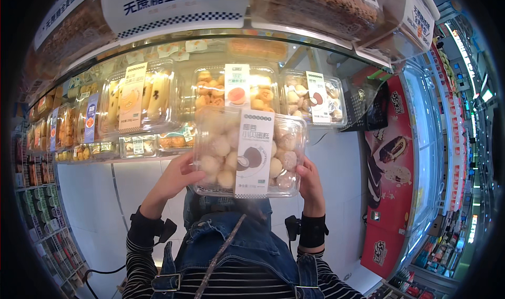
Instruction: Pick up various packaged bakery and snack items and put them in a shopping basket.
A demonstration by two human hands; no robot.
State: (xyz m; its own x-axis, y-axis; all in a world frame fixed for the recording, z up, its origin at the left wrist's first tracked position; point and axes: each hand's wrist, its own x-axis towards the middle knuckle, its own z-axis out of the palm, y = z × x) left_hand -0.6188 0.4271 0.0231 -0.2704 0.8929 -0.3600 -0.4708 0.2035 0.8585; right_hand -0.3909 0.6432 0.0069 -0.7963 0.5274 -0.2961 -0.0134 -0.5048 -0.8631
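Between my two hands is a clear plastic box of small round cakes (pixel 286 157), pale and dusted, with a white paper band down its middle. My left hand (pixel 181 174) grips its left side and my right hand (pixel 310 179) its right side, fingers partly hidden under the box. Just beyond it on the shelf stands a clear box of golden round cakes (pixel 210 86), partly covered by the held box. To its right sits a smaller box of pale round cakes (pixel 334 96) with a similar band. A box of long yellow cakes (pixel 158 96) lies to the left.
Packaged loaves (pixel 315 7) rest on the upper glass shelf (pixel 210 40). More boxed baked goods (pixel 66 125) line the left side. A black perforated basket (pixel 363 107) stands right of the shelf, beside a red freezer (pixel 386 209). Pale floor tiles (pixel 97 194) lie below.
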